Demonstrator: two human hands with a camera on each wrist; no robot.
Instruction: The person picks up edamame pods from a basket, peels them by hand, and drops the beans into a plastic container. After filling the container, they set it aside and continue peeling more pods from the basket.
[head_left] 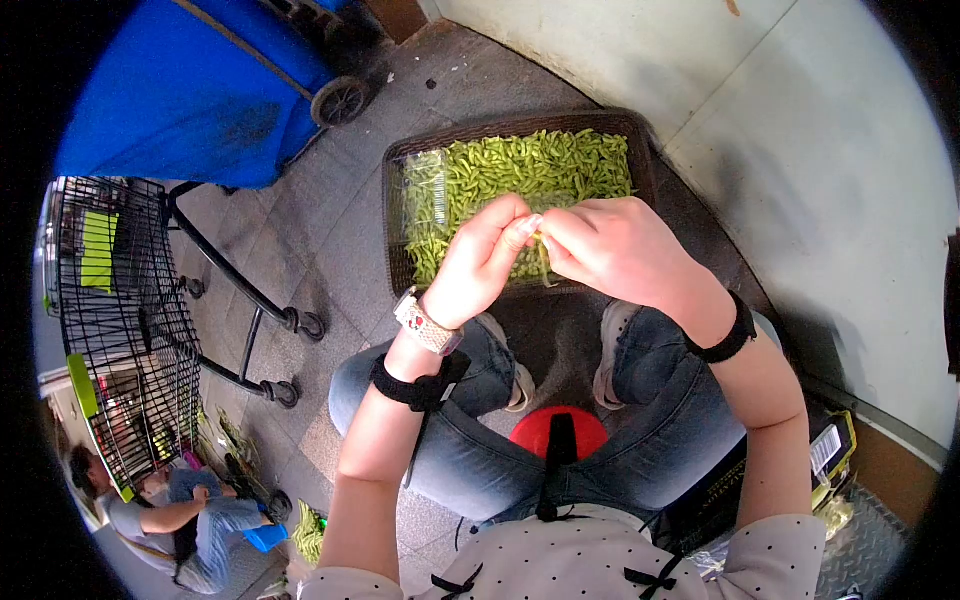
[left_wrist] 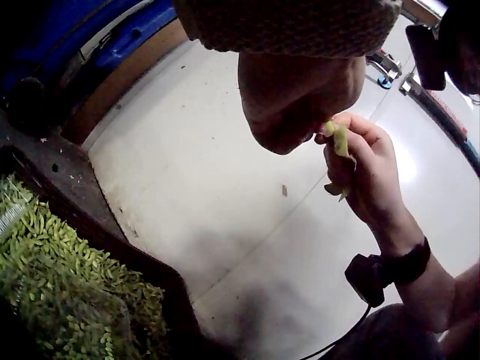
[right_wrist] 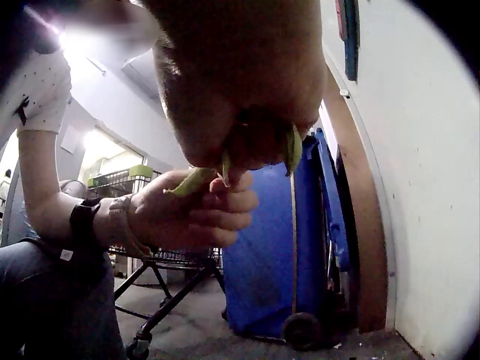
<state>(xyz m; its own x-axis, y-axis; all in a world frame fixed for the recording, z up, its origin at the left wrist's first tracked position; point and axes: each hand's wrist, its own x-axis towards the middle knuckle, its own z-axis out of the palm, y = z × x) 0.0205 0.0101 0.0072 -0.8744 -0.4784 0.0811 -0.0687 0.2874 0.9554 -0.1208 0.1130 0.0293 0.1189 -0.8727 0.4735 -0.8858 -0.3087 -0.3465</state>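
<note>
Both hands meet over a dark woven basket (head_left: 395, 205) of green pods (head_left: 540, 160) on the floor. The left hand (head_left: 475, 262) pinches at a green pod with thumb and finger. The right hand (head_left: 625, 250), fingers curled, grips pods against the left fingertips; a yellowish-green pod (head_left: 544, 262) hangs below them. In the left wrist view, a pod (left_wrist: 341, 141) lies along the right hand (left_wrist: 375, 172). The right wrist view shows a pod (right_wrist: 191, 182) by the left hand (right_wrist: 187, 214) and another (right_wrist: 293, 150) sticking out of the right hand (right_wrist: 240, 90).
A clear plastic pack (head_left: 425, 195) lies on the pods at the basket's left. A shopping cart (head_left: 125, 320) and a seated person (head_left: 185, 520) are at the left, a blue wheeled bin (head_left: 190, 90) at upper left. A pale wall (head_left: 850, 170) runs along the right.
</note>
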